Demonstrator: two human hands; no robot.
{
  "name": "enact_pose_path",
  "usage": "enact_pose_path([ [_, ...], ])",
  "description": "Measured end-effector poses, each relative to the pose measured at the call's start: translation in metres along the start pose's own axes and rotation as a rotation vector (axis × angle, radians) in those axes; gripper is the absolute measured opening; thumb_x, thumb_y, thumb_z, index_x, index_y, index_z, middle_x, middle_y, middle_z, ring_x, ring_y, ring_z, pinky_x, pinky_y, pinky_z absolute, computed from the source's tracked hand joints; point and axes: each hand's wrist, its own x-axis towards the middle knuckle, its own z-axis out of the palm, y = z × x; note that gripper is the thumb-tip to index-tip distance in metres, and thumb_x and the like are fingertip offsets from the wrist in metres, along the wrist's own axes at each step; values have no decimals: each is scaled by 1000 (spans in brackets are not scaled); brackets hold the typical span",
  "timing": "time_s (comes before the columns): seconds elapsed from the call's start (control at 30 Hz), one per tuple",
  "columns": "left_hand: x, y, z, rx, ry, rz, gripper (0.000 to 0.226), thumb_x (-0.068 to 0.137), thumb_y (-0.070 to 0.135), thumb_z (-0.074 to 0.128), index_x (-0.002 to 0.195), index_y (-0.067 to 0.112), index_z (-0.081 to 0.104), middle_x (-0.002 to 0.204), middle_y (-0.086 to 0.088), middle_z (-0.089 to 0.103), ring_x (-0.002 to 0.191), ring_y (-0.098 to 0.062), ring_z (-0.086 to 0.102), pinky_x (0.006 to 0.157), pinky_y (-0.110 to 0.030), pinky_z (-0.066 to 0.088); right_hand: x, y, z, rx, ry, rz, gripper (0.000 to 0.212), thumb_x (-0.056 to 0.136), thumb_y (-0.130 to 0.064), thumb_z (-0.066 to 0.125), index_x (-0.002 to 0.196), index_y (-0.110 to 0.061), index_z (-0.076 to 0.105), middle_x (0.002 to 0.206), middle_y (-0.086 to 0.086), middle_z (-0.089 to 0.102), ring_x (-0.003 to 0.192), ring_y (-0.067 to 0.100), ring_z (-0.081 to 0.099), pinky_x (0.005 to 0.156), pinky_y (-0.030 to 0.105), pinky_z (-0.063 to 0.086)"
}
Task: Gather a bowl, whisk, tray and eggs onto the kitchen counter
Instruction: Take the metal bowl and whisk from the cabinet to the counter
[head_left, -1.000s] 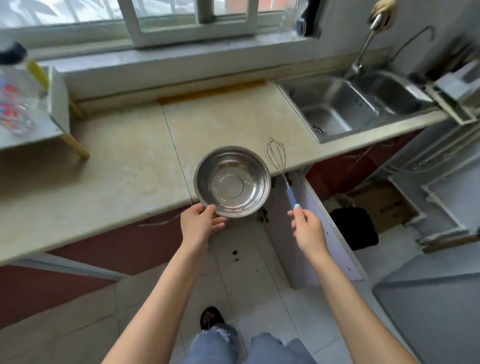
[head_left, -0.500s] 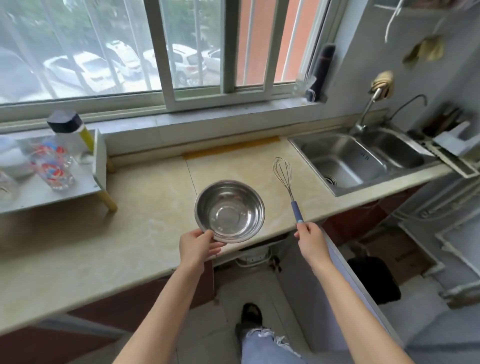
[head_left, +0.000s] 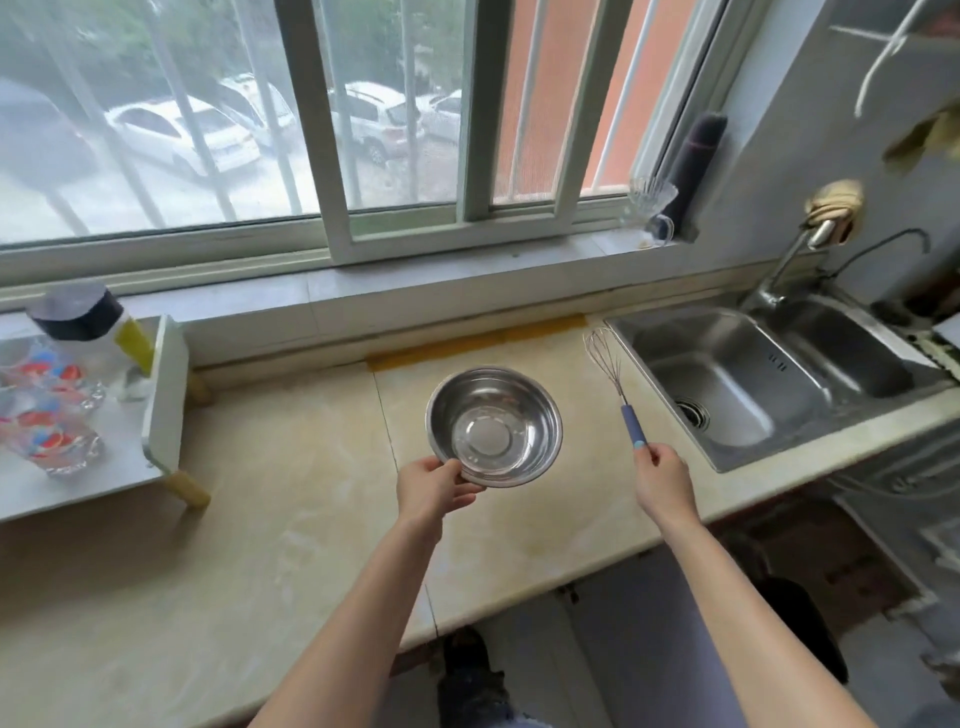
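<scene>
Gripping steel bowl (head_left: 494, 426) by near rim w/ left hand (head_left: 431, 488), over beige countertop (head_left: 291, 493); right hand (head_left: 662, 478) pinches blue-handled whisk (head_left: 618, 389) (wires up), left of sink (head_left: 737, 384).

sink (head_left: 727, 384) right; glasses (head_left: 47, 415) on rack (head_left: 163, 395) left.

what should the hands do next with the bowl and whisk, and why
Probably lower both and let go. The left hand grips the steel bowl by its near rim and the right hand pinches the whisk by its handle end, both already over bare counter left of the sink.
</scene>
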Motion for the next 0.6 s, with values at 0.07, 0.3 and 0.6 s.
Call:
enact_pose_path([
  [0.07, 24, 12, 16, 9, -10, -7, 13, 86, 0, 52, 84, -1, 66, 79, -23, 71, 59, -18, 71, 52, -22, 57, 32, -1, 5, -39, 21, 21, 31, 99, -27, 41, 106, -3, 59, 109, 20, 55, 80, 28, 50, 70, 30, 34],
  [0.3, 110, 40, 72, 70, -43, -59, 16, 87, 0, 52, 88, -1, 67, 80, -24, 72, 67, -24, 72, 53, -23, 57, 145, 3, 32, -187, 44, 72, 27, 97, -24, 43, 102, -2, 59, 110, 23, 51, 85, 32, 47, 77, 37, 38],
  [0.6, 189, 48, 125, 84, -63, -95, 16, 89, 4, 53, 92, 0, 69, 78, -22, 73, 71, -26, 72, 57, -24, 58, 242, 12, 77, -306, -43, 89, 28, 97, -20, 43, 112, -3, 59, 113, 25, 50, 115, 37, 38, 94, 37, 33],
])
